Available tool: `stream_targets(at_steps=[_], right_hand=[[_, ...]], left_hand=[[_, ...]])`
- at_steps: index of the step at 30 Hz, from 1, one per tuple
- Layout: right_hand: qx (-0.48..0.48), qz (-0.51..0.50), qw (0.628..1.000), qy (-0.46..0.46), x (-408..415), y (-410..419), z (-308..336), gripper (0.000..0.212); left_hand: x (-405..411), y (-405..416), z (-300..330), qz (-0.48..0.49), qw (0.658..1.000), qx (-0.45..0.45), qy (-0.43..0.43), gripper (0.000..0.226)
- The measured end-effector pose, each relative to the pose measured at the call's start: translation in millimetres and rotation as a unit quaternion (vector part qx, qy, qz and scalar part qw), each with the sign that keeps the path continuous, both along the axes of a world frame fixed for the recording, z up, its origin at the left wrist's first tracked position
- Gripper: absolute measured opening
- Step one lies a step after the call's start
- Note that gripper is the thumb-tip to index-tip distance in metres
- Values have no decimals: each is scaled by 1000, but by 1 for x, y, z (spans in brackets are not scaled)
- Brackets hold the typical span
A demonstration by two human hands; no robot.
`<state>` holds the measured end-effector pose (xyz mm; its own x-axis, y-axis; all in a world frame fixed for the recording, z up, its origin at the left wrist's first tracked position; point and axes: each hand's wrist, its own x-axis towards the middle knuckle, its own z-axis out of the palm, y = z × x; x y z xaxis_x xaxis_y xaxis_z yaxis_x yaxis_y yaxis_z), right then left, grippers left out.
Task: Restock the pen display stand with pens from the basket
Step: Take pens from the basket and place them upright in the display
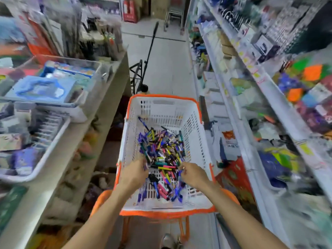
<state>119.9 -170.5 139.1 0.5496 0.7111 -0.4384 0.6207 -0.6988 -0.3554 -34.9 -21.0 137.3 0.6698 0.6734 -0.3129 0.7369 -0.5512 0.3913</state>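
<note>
Both arms reach down into the basket [197,133]; left hand [133,174] and right hand [193,175] curl among the pens [161,150], grip contents too blurred to tell.

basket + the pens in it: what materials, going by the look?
Basket: looks like moulded plastic, matte white walls pierced with slot grids, with an orange rim that looks like the same kind of plastic. Pens: probably plastic barrels, in bright, slightly glossy solid colours; blur hides any metal clips or tips.

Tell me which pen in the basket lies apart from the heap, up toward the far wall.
The blue pen lying aslant at the far left of the white basket. It rests alone on bare floor beyond the pile of pens, which both hands reach into.
</note>
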Motion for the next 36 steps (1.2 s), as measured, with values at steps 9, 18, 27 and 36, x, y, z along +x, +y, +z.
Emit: stream_targets(at_steps=[9,18,27,36], right_hand=[[-70,57,994,61,25,29,-95,23],[-57,37,998,16,6,43,-164,38],[-135,36,990,-8,-2,48,-185,74],[-144,96,984,-40,-13,56,-184,60]], left_hand=[[32,2,-100,80,984,-143,77,34],[47,11,-171,152,981,-102,70,70],[59,16,-195,119,973,-64,185,110],[58,18,-174,15,915,-113,387,82]])
